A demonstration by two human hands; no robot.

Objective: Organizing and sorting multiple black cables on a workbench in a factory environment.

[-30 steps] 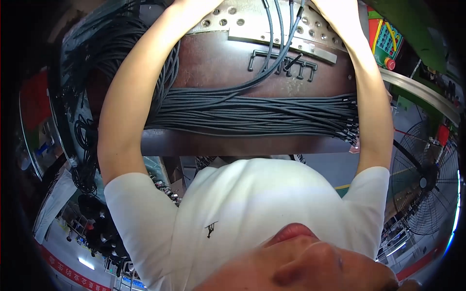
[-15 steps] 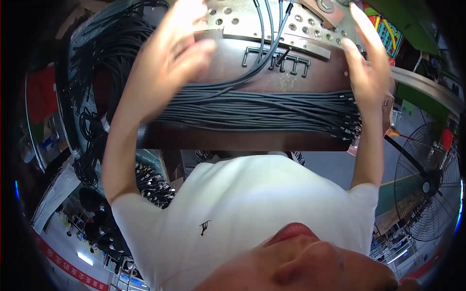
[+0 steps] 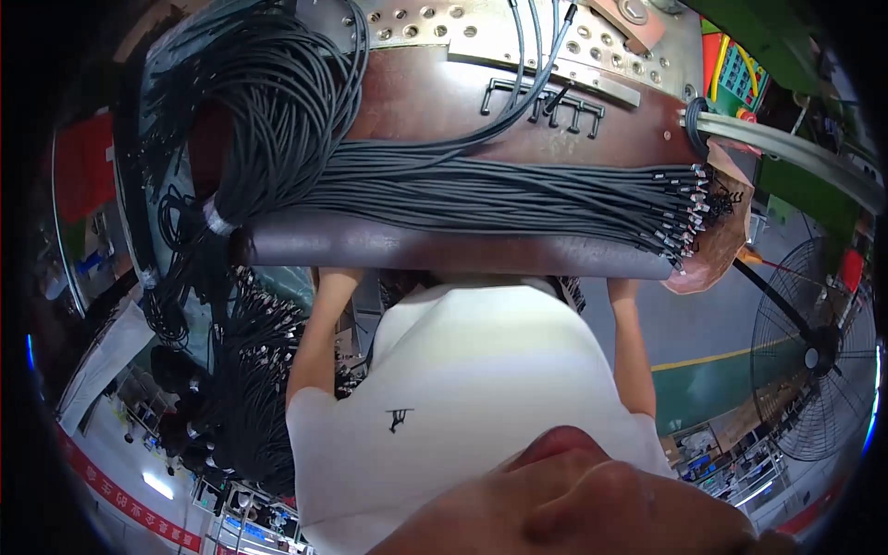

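Observation:
Both forearms reach under the front edge of a brown bench point(image 3: 416, 248), which hides my fingers. Of my left hand point(image 3: 339, 277) only the wrist end shows below the edge, left of my torso. The wrist end of my right hand point(image 3: 622, 289) shows on the other side. Above them, a wide bundle of black cables point(image 3: 481, 194) lies across the bench. Its connector ends point(image 3: 686, 215) fan out at the right, and a pale tie point(image 3: 218, 220) gathers cables at the left. A few separate cables point(image 3: 518, 102) curve up onto a perforated metal plate point(image 3: 435, 28).
A metal bar point(image 3: 592, 85) and a black comb-shaped bracket point(image 3: 578, 113) lie beyond the bundle. Brown paper point(image 3: 726, 240) hangs by the right corner, near a curved rail point(image 3: 786, 143). A caged fan point(image 3: 809, 356) stands right. More cables point(image 3: 250, 398) hang at lower left.
Both hands have come down from above the bench to beneath its front edge. Looped cables at the left, covered by my left arm before, now show fully. The view has shifted slightly.

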